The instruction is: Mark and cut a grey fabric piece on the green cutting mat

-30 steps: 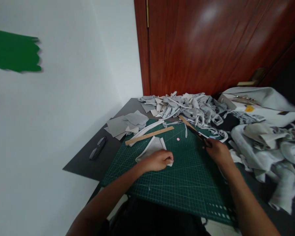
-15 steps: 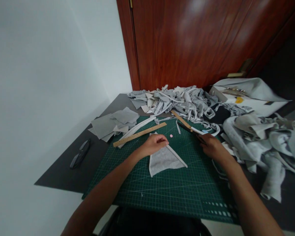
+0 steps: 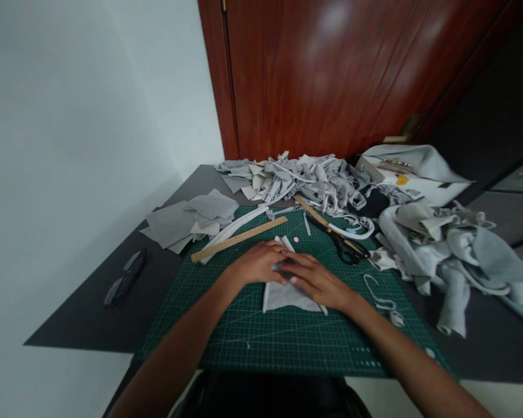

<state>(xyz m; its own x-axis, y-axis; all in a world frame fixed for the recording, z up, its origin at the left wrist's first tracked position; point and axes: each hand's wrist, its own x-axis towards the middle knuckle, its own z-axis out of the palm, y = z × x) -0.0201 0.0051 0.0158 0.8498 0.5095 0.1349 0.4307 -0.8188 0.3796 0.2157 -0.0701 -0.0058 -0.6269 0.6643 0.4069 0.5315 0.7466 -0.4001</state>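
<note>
A small grey cloth piece (image 3: 290,297) with white rolled edges lies on the green cutting mat (image 3: 296,342). My left hand (image 3: 260,264) rests over its upper left part, fingers stretched out. From the right, my right hand (image 3: 317,280) lies across the cloth with its fingers extended and slightly apart, their tips meeting the left hand. Both hands hide the middle of the cloth. Black-handled scissors (image 3: 350,251) lie on the mat beyond my right hand. A wooden ruler (image 3: 239,238) sits beyond my left hand, and a small pink disc (image 3: 296,239) lies near the cloth's far end.
Grey cloth sheets (image 3: 178,223) lie at left, near dark-framed glasses (image 3: 125,278). Fabric scraps (image 3: 296,174) are heaped along the back by the door. A white box (image 3: 412,179) and rolled grey fabric (image 3: 448,249) occupy the right. A curled white strip (image 3: 377,293) lies on the mat.
My right hand has let go of the scissors, leaving them on the mat, and moved left onto the cloth. My left hand has gone from pinching the cloth's edge to lying over it.
</note>
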